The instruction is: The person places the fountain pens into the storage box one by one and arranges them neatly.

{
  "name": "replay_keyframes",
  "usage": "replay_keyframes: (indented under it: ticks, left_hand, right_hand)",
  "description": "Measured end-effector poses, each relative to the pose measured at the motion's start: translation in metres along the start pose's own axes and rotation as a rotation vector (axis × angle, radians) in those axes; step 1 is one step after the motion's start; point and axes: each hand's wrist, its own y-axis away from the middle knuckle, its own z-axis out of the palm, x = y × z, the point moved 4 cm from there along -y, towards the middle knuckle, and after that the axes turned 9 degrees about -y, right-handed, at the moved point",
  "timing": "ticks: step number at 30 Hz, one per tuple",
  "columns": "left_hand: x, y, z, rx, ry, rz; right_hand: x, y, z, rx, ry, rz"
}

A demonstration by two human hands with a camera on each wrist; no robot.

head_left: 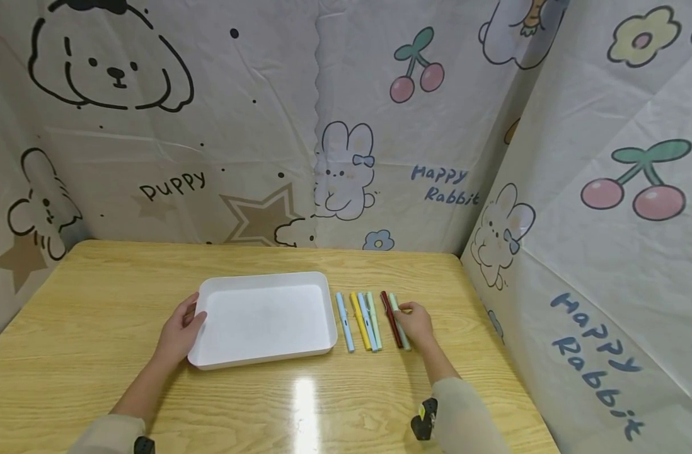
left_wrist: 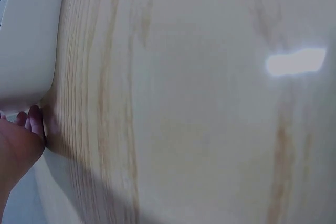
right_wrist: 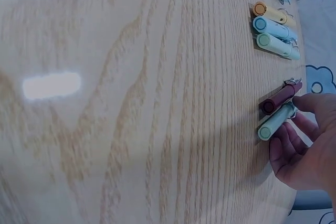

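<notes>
A white rectangular tray lies on the table with nothing in it. My left hand grips its left side, thumb at the rim; in the left wrist view the fingers curl by the tray's corner, partly hidden. To the tray's right, my right hand pinches a light green pen between thumb and fingers. Right beside that pen lies a dark red pen. Further left are a pale green pen, a light blue pen and a yellow pen, set close together.
Another light blue pen lies apart, nearest the tray's right edge. The wooden table ends at a patterned cloth behind and another cloth wall on the right.
</notes>
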Motion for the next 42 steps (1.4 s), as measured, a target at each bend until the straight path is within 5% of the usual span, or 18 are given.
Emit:
replay_keyframes:
  ticks: [42]
  left_hand:
    - [0.0,0.001,-0.001,0.002,-0.016,0.015]
  right_hand:
    - [-0.017,-0.001,-0.012,0.031,0.198,-0.06]
